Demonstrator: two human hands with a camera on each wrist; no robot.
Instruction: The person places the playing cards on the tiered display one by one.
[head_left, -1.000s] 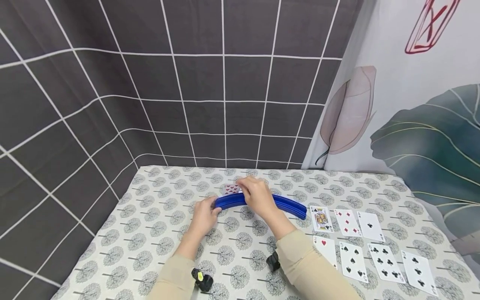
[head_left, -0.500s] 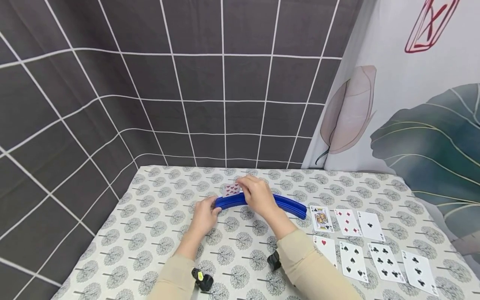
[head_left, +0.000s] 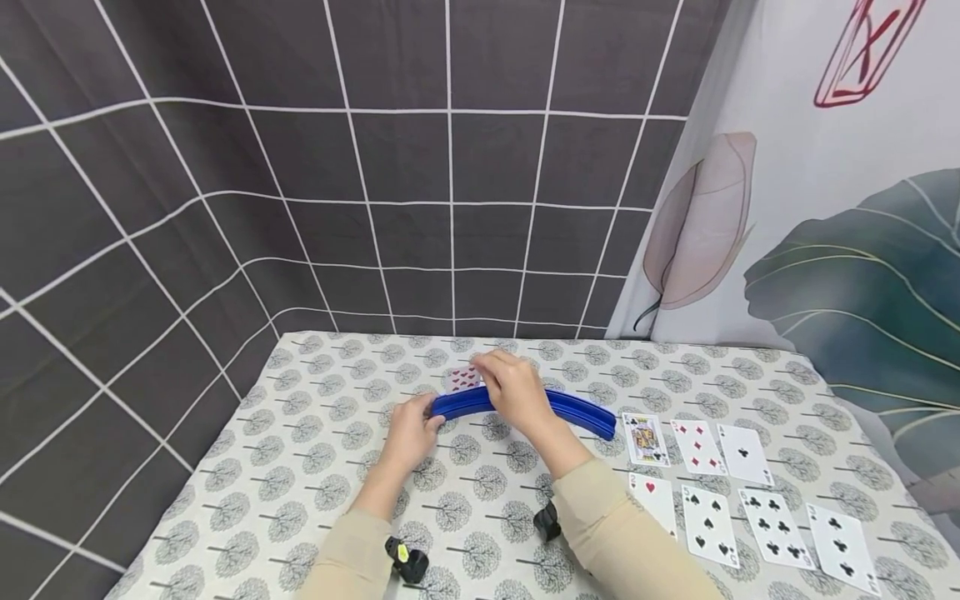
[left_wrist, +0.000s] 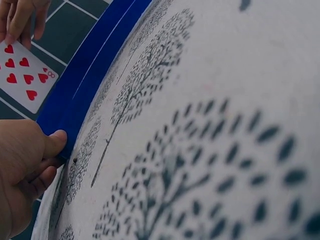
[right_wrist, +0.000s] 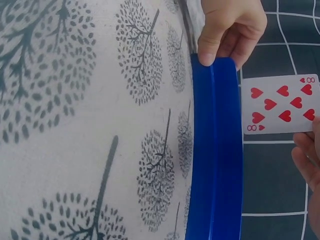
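A curved blue playing card holder (head_left: 581, 412) stands on the cloth-covered table. My left hand (head_left: 409, 432) grips its left end, with the thumb on the near face, as the left wrist view shows on the hand (left_wrist: 22, 170). Just over the holder's top edge, my right hand (head_left: 516, 393) pinches an eight of hearts (head_left: 462, 378) by one side. In the right wrist view the card (right_wrist: 280, 103) faces the camera, and part of the right hand (right_wrist: 309, 160) is cut off by the frame. Whether the card's lower edge touches the holder's slot, I cannot tell.
Right of the holder, several playing cards lie face up in two rows, among them a king of clubs (head_left: 646, 439) and an ace of clubs (head_left: 745, 454). The tree-patterned tablecloth (head_left: 300, 467) reaches back to a dark gridded curtain (head_left: 405, 233).
The hands, card and holder keep almost the same places. The whole view has shifted very slightly.
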